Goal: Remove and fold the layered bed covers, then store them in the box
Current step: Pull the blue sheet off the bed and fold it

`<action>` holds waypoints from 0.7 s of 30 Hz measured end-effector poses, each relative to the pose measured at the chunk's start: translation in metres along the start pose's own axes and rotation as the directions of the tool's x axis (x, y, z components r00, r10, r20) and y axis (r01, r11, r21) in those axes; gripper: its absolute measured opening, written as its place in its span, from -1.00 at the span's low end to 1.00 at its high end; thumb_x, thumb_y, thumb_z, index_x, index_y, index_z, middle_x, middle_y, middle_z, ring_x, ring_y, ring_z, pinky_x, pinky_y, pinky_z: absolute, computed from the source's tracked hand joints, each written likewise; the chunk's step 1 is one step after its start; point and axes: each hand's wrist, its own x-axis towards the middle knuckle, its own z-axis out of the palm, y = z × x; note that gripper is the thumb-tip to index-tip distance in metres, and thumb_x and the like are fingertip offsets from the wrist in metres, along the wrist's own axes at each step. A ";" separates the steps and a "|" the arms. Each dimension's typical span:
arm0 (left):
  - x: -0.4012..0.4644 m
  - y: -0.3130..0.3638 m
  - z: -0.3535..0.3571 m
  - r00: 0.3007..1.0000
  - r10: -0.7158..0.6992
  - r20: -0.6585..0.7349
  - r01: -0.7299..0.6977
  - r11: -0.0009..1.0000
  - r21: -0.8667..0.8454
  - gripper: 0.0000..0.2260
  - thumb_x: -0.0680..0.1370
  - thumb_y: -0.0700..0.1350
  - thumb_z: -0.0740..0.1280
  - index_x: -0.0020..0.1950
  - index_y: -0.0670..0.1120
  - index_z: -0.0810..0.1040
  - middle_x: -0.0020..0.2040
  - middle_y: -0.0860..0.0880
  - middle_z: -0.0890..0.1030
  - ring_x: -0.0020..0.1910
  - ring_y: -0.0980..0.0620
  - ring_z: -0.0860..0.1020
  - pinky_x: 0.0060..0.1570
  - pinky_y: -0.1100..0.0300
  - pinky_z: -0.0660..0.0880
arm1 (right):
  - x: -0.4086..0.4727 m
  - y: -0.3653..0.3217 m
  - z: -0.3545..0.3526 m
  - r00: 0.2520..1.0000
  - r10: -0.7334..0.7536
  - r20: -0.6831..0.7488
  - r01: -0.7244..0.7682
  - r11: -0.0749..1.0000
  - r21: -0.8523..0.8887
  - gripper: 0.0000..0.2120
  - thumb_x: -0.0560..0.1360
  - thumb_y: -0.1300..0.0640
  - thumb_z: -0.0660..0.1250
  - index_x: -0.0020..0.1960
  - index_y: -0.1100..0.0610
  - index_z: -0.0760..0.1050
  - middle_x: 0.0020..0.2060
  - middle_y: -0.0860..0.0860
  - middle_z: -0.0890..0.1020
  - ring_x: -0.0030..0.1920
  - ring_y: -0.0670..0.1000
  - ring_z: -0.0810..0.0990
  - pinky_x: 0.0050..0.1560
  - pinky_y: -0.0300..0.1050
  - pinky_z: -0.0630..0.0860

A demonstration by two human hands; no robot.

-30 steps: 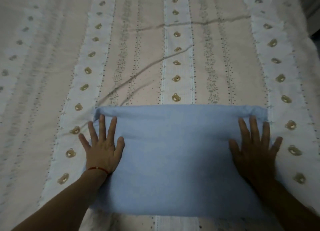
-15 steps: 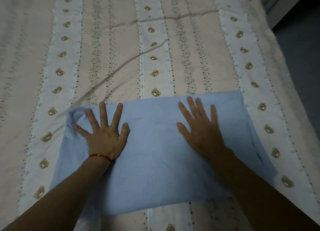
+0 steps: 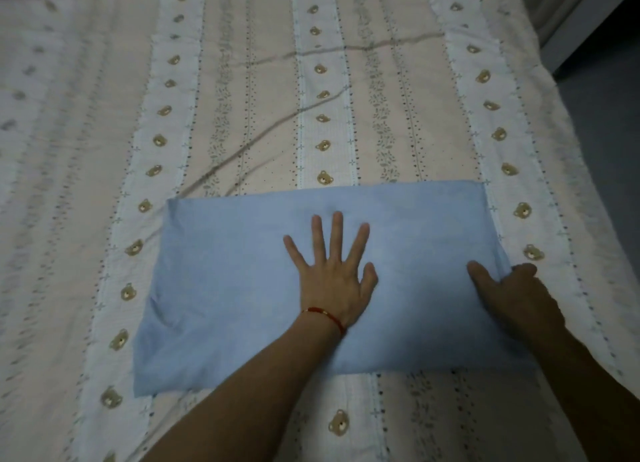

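Observation:
A light blue cover (image 3: 225, 281), folded into a wide rectangle, lies flat on the bed. My left hand (image 3: 334, 271) presses on its middle with the fingers spread straight; a red bracelet circles the wrist. My right hand (image 3: 512, 292) is at the cover's right edge, thumb on top and fingers curled under the edge, gripping it. Under the blue cover lies a pink and white striped bed cover (image 3: 242, 98) printed with small bears, spread over the whole bed. No box is in view.
The bed's right edge (image 3: 568, 122) runs down the right side, with grey floor (image 3: 609, 143) beyond it. A pale piece of furniture (image 3: 568, 14) stands at the top right corner. Long creases cross the striped cover beyond the blue one.
My left hand slid from the blue cover's left end to its middle. My right hand moved from the middle to the right edge and took hold of it. The cover's left corner now lies flat.

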 end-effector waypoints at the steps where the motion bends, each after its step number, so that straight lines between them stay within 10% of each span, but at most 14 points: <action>1: 0.005 0.003 0.010 0.999 -0.019 0.041 0.018 0.999 0.037 -0.41 0.64 0.25 -0.04 0.64 0.15 -0.09 0.65 -0.11 -0.13 0.60 -0.28 -0.18 0.33 -0.56 -0.14 | 0.004 0.000 -0.008 0.998 0.018 0.066 -0.018 1.000 0.005 -0.03 0.49 -0.45 0.21 0.55 0.28 0.12 0.43 0.33 0.38 0.36 0.38 0.43 0.35 0.27 0.40; 6: -0.007 -0.013 0.004 0.998 0.024 0.064 -0.030 0.994 0.105 -0.38 0.62 0.23 0.00 0.65 0.10 -0.04 0.65 -0.17 -0.09 0.60 -0.31 -0.14 0.33 -0.57 -0.13 | -0.012 0.007 -0.056 0.881 -0.176 0.438 -0.031 0.905 0.425 -0.35 0.48 -0.26 0.40 0.44 0.08 0.42 0.04 0.00 0.68 0.04 0.11 0.67 -0.10 -0.04 0.56; 11: -0.020 -0.024 -0.008 0.980 0.029 0.199 -0.042 0.997 0.059 -0.39 0.63 0.24 -0.05 0.65 0.11 -0.10 0.65 -0.11 -0.12 0.61 -0.25 -0.17 0.35 -0.53 -0.15 | -0.060 -0.015 -0.084 0.878 -0.426 0.220 0.245 0.794 0.557 -0.56 0.57 -0.07 0.37 0.42 -0.07 0.41 0.13 -0.08 0.64 -0.01 -0.05 0.63 -0.09 -0.14 0.51; 14: -0.027 -0.015 -0.049 0.979 0.058 0.195 0.006 0.949 -0.316 -0.41 0.66 0.18 0.02 0.65 0.06 -0.03 0.66 -0.07 -0.09 0.62 -0.13 -0.16 0.52 -0.31 -0.15 | -0.106 -0.051 -0.108 0.802 -0.582 0.133 0.456 0.741 0.493 -0.70 0.61 0.02 0.31 0.33 -0.12 0.42 0.07 -0.20 0.60 0.02 -0.13 0.58 0.03 -0.04 0.54; 17: -0.057 -0.027 -0.112 0.987 0.003 0.163 0.129 0.594 -0.794 -0.60 0.69 0.05 0.17 0.53 0.04 0.36 0.53 0.05 0.36 0.48 0.12 0.31 0.49 0.29 0.18 | -0.166 -0.104 -0.113 0.690 -0.716 0.105 0.634 0.667 0.391 -0.73 0.58 0.03 0.35 0.26 -0.11 0.44 0.05 -0.19 0.61 0.02 -0.12 0.60 0.00 -0.05 0.54; 21: -0.093 -0.089 -0.172 0.877 -0.191 0.442 0.413 -0.171 -0.894 -0.71 0.68 -0.03 0.16 0.08 -0.06 0.67 -0.02 -0.03 0.71 -0.08 0.00 0.67 -0.19 0.13 0.64 | -0.247 -0.180 -0.062 0.560 -0.808 0.181 0.779 0.588 0.217 -0.69 0.55 -0.11 0.33 0.24 -0.10 0.37 -0.02 -0.13 0.59 -0.06 -0.12 0.59 -0.11 -0.12 0.53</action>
